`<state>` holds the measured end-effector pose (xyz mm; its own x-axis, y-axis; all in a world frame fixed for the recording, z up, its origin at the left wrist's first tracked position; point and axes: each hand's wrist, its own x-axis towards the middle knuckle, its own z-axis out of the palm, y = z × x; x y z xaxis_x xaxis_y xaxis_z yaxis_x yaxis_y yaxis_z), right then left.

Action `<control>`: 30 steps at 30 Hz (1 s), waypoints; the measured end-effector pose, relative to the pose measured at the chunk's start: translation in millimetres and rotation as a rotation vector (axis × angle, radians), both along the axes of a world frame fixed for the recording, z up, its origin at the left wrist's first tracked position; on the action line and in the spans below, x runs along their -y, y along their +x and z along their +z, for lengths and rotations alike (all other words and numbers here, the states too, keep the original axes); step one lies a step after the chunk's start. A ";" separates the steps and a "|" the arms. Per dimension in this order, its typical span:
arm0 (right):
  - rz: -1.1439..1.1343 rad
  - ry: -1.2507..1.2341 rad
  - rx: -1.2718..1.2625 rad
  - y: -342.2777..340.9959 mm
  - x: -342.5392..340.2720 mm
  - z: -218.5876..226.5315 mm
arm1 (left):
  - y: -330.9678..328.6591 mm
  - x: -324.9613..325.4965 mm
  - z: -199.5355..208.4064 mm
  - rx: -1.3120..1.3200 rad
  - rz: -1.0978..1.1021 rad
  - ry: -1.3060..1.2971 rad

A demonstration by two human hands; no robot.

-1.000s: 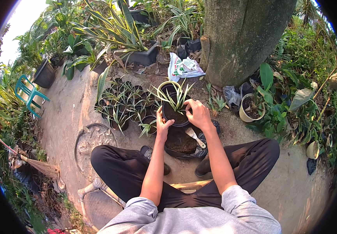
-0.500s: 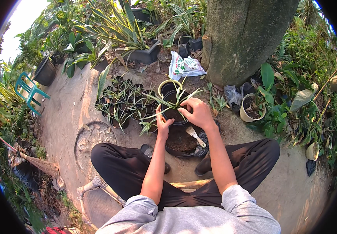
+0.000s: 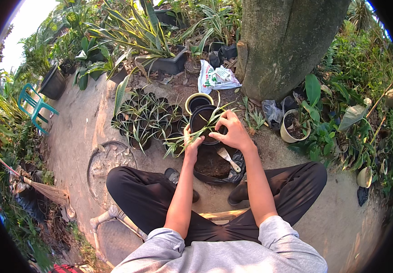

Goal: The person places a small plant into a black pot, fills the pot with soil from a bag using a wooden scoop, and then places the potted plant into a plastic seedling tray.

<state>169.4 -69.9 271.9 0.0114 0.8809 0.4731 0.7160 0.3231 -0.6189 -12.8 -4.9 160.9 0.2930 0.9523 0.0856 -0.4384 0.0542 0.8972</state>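
Left hand (image 3: pixel 192 144) is curled round the pot (image 3: pixel 199 122), right hand (image 3: pixel 233 133) nearer the plant (image 3: pixel 213 119), fingertips pinching it, leaves slanting down-left toward the left thumb.

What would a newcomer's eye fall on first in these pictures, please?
Probably the thick tree trunk at upper right of centre. Next, in the middle, the left hand holds a black pot while the right hand pinches a striped plant. A green chair stands at far left.
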 end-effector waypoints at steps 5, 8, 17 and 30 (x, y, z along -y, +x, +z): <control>-0.148 -0.316 -0.142 18.5 1.2 2.1 | -6.2 -3.6 -1.6 -0.048 0.033 -0.056; -0.314 -0.532 -0.110 33.8 -5.1 -15.0 | -8.9 -6.9 -6.7 -0.044 0.078 -0.075; 0.010 -0.658 -0.658 6.9 -24.2 -51.8 | -26.1 -14.3 -13.9 -0.055 0.105 -0.179; 0.192 -0.775 -0.809 -85.0 -76.4 -86.5 | -116.2 -34.6 -10.5 -0.222 0.116 -0.487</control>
